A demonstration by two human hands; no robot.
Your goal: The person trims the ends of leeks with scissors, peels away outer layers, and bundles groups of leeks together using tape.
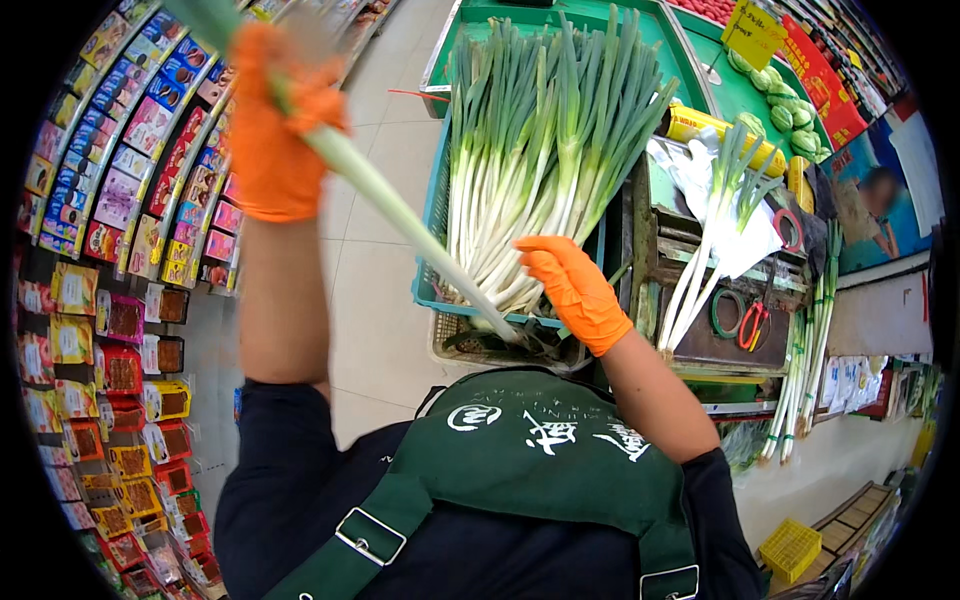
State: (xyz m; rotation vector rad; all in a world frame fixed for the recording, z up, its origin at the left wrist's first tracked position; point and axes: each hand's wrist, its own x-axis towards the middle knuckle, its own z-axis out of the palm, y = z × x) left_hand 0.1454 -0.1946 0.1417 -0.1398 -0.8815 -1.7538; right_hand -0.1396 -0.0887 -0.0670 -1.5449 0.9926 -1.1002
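Note:
Raised at the upper left, my left hand (281, 124) in an orange glove grips a long green onion stalk (397, 214), which slants down so its root end is over the basket's near edge. My right hand (574, 289), also gloved in orange, is at the near right corner of a teal plastic crate (431, 225); its fingers are curled, and whether they hold anything is unclear. A large heap of green onions (540, 150) fills that crate, leaves pointing away from me. A beige basket (442, 352) with dark leaf scraps lies beneath its near edge.
To the right, a worn metal stand (720, 300) bears loose green onions (694, 277), red-handled scissors (752, 326), tape rolls (727, 313) and white plastic bags (742, 232). Banded onion bunches (814, 352) hang beyond it. Green produce bins (675, 45) lie ahead; packed snack shelves (142, 150) line the left.

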